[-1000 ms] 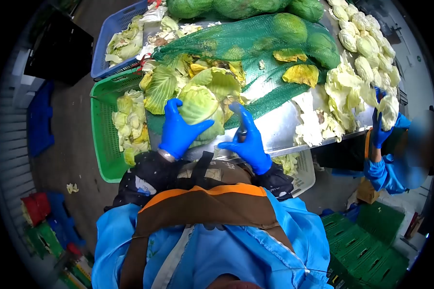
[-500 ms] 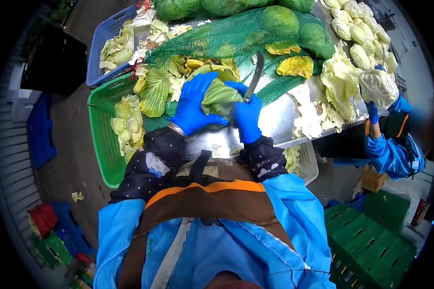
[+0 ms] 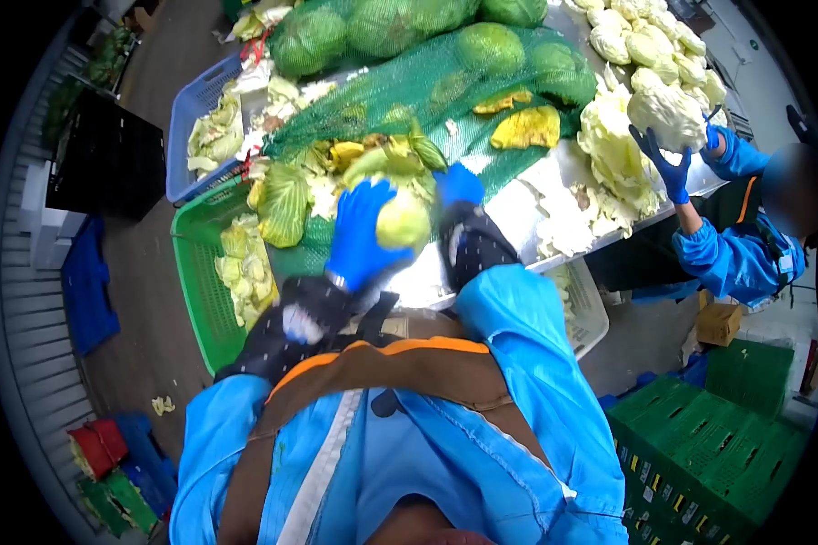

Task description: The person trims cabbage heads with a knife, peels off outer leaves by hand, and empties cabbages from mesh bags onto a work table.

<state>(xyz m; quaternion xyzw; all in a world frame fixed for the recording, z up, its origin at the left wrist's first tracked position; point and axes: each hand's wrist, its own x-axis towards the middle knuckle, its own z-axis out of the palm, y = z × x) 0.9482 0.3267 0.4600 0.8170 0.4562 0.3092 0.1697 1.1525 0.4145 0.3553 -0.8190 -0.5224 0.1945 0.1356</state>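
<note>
Cabbage: the pale green cabbage [image 3: 404,224] is near the front edge of the metal table [image 3: 424,277], between the two gloved hands.
Left hand: the left hand [image 3: 364,236] lies curved on the left side of the cabbage, with fingers spread and thumb below; it seems to have hold of it, though not with a tight fist.
Right hand: the right hand [image 3: 462,184] is just beside the cabbage, over the green net [image 3: 509,177]; its fingers are blurred and partly hidden, so I cannot tell how far open they are or whether they hold something.
Loose leaves: a big green leaf [image 3: 283,207] lies left of the left hand, near the green basket [image 3: 189,272]; a yellow leaf [image 3: 525,129] rests on the net.
Step at the table: in my judgement, the outer leaves are being taken off the cabbage.
Next move: it probably calls for a steady left hand, and for the right hand to stay clear of the left fingers.
</note>
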